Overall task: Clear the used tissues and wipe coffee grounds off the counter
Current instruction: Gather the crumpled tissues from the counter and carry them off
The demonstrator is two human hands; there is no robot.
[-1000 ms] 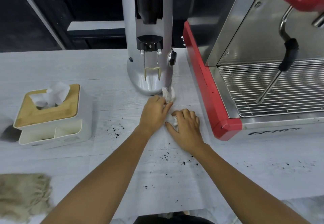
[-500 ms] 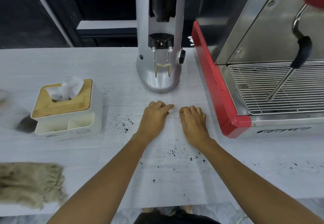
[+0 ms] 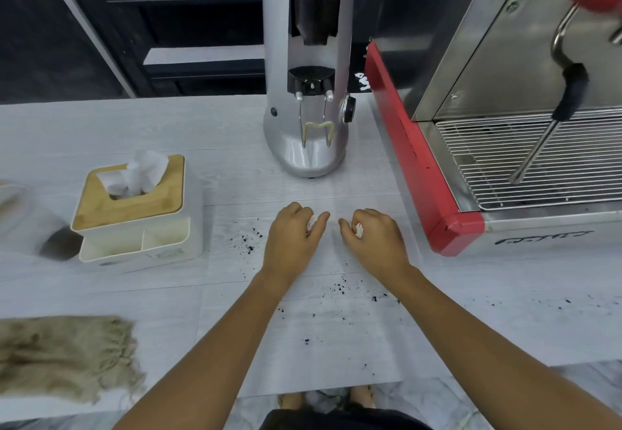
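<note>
White tissue showed between the curled fingers of both fists: my left hand [image 3: 290, 239] clutched one wad [image 3: 311, 223], my right hand [image 3: 374, 239] another [image 3: 358, 229]. They sat near each other on the counter [image 3: 101, 291], before the grinder [image 3: 308, 93]. Coffee grounds [image 3: 250, 241] lay scattered around them.

dark shelving unit [image 3: 188, 26] behind the pale wood-grain worktop [image 3: 101, 126], grey marbled floor [image 3: 505, 392] below
</note>
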